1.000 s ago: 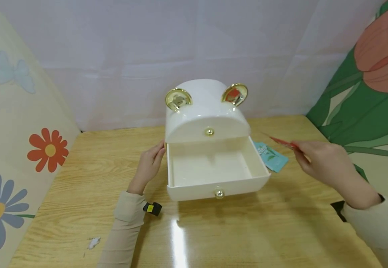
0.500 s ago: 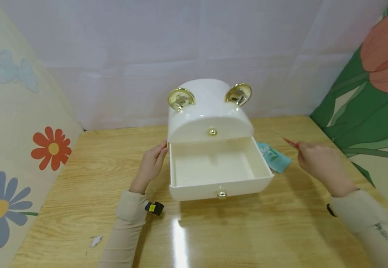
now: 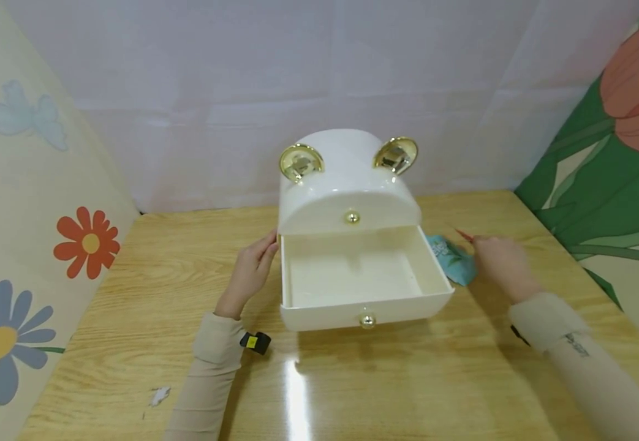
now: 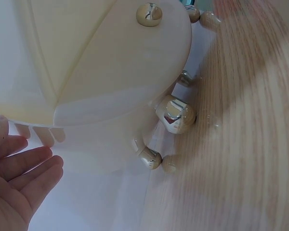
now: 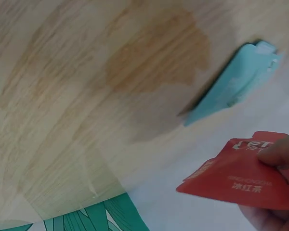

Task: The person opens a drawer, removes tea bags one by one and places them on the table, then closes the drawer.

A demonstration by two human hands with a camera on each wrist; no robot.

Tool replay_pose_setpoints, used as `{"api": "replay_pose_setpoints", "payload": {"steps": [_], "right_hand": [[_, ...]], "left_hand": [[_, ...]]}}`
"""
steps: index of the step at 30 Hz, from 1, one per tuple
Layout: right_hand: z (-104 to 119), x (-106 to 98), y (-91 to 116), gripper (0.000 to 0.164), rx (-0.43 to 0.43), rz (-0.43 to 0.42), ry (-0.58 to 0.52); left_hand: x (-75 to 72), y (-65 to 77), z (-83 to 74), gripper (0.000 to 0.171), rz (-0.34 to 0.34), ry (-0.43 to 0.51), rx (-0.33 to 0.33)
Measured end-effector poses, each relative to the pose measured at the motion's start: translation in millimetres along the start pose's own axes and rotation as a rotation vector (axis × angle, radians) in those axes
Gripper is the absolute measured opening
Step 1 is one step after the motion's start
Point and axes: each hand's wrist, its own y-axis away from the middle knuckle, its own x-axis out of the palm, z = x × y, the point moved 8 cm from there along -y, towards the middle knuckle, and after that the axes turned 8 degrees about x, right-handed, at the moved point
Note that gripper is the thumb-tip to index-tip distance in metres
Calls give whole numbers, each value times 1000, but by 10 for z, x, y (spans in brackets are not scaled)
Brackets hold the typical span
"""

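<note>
Wooden table (image 3: pixel 374 392): glossy, streaked with grain.
White box (image 3: pixel 347 168): upright on the table, rounded on top.
Drawer (image 3: pixel 319 315): standing out from the box's lower front, cream floor and side walls showing.
Right hand (image 3: pixel 501 263): right of the box, pinching the red packet (image 5: pixel 236 175).
Left hand (image 3: pixel 247 275): at the box's left side, fingers fairly straight and slightly parted; against the wall or just beside it, cannot tell which.
Teal packet (image 3: pixel 454 263): lying on the table just right of the drawer.
Red packet: held off the table near the teal packet, white lettering showing in the right wrist view.
Gold ears (image 3: pixel 301 163): two, on the box's upper corners.
Gold knobs (image 3: pixel 352 217): round, one on the drawer, one above.
</note>
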Motion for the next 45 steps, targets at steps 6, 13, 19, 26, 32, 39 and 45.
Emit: {"api": "replay_pose_setpoints", "payload": {"steps": [6, 13, 19, 26, 32, 39, 45], "right_hand": [[43, 182, -83, 8, 10, 32, 40], [105, 348, -116, 12, 42, 136, -14], [151, 381, -106, 30, 15, 134, -25], [163, 385, -80, 39, -7, 91, -48], [127, 310, -53, 41, 20, 73, -78], [58, 155, 5, 30, 59, 27, -145], [155, -181, 121, 22, 7, -156, -209]], "left_hand": [[3, 6, 11, 33, 14, -11, -20], [13, 5, 20, 33, 19, 7, -23], [5, 6, 16, 33, 6, 13, -20], [8, 8, 17, 33, 8, 18, -25], [5, 4, 11, 33, 7, 14, -27], [2, 6, 9, 33, 10, 6, -25], [6, 1, 9, 33, 12, 9, -31]]}}
